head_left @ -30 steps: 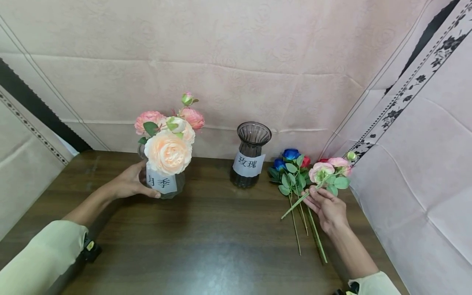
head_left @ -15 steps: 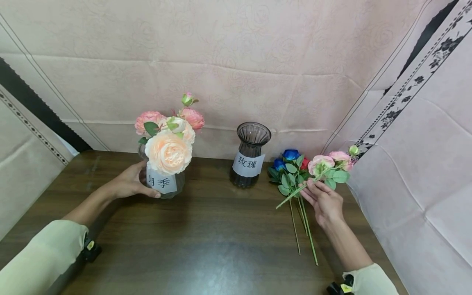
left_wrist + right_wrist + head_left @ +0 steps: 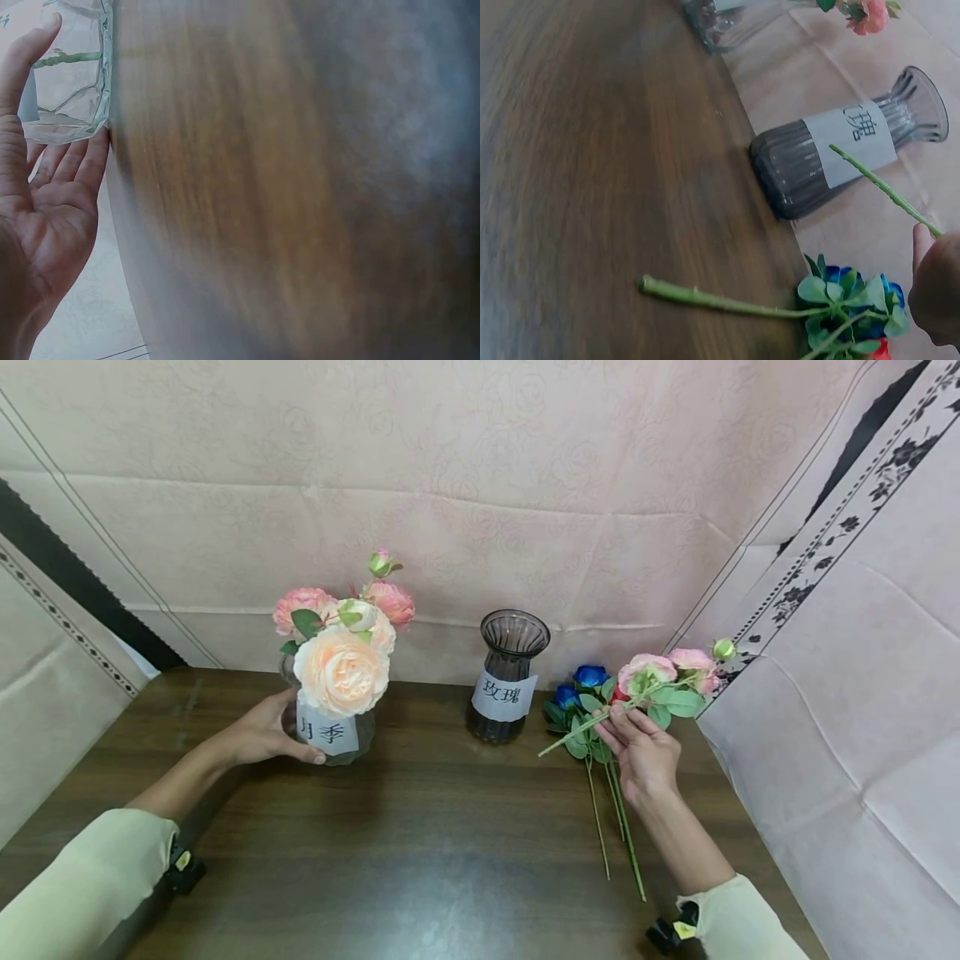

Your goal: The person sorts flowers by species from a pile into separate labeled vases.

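Observation:
My left hand (image 3: 258, 731) holds a clear glass vase (image 3: 363, 739) with a white label, thumb across the front; the left wrist view shows the other fingers behind the glass (image 3: 71, 112). Peach and pink flowers (image 3: 342, 670) fill its top. Between thumb and fingers, my right hand (image 3: 647, 762) pinches the green stem of a pink flower spray (image 3: 647, 675) with a small bud. The stem's cut end (image 3: 840, 152) points left, overlapping the label of the dark vase in the right wrist view. Blue roses (image 3: 591, 677) and a partly hidden red one lie just behind this hand.
A dark grey ribbed vase (image 3: 501, 727) with a labelled front stands upright near the table's back edge, between the hands, with no flowers in it. Loose rose stems (image 3: 628, 843) stretch toward the front of the wooden table (image 3: 420, 860). Pale cloth (image 3: 465, 460) hangs behind.
My right hand has moved left and slightly up or back with the pink flower spray, its stem end swinging toward the dark vase. The left hand stays on the clear vase.

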`<state>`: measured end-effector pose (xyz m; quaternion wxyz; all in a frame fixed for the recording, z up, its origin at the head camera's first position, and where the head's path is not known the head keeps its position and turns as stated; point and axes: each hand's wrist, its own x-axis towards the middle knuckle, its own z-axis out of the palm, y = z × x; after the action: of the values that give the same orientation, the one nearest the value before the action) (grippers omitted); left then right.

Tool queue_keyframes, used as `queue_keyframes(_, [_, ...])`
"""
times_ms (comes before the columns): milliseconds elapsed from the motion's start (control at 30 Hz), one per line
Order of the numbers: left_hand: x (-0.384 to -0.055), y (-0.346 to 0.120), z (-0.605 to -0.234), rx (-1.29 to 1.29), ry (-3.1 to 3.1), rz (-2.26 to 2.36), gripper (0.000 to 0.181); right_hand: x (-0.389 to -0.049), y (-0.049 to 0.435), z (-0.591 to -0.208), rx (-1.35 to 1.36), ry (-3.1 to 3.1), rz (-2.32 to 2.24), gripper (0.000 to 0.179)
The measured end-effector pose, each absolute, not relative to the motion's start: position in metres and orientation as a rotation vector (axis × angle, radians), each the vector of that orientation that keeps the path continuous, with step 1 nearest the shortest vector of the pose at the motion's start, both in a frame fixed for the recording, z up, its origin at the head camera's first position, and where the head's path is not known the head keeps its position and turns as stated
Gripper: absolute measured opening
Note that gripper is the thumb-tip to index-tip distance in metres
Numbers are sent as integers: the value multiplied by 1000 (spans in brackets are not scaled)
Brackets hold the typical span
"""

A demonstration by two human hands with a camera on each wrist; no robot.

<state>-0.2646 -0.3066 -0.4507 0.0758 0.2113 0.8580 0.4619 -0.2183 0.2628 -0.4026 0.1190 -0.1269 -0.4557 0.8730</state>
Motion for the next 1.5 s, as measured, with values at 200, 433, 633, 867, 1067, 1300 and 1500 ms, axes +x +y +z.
queue_keyframes(200, [-263,-306,-450,637,2574,1383,113,-223,247,-398,-312,-1280,2532,13])
queue_keyframes(433, [-264,-306,-451,625,2570,1394,114,-228,230,-392,-250,-1238,2515,11])
queue_keyframes(633, [-264,-308,-452,618,2573,1393,117,-230,214,-386,-197,-1268,2505,13])
queue_keyframes(867, [-265,-308,-452,616,2590,1366,117,-231,195,-381,-145,-1249,2501,12])
queue_keyframes(1067, [-265,-307,-451,614,2593,1360,118,-230,182,-378,-121,-1229,2502,12])
queue_keyframes(1300, [-264,-307,-449,614,2591,1360,118,-229,167,-378,-96,-1226,2485,11])
queue_keyframes(1500, [-263,-306,-450,653,2577,1393,115,-227,154,-377,-75,-1225,2463,12])
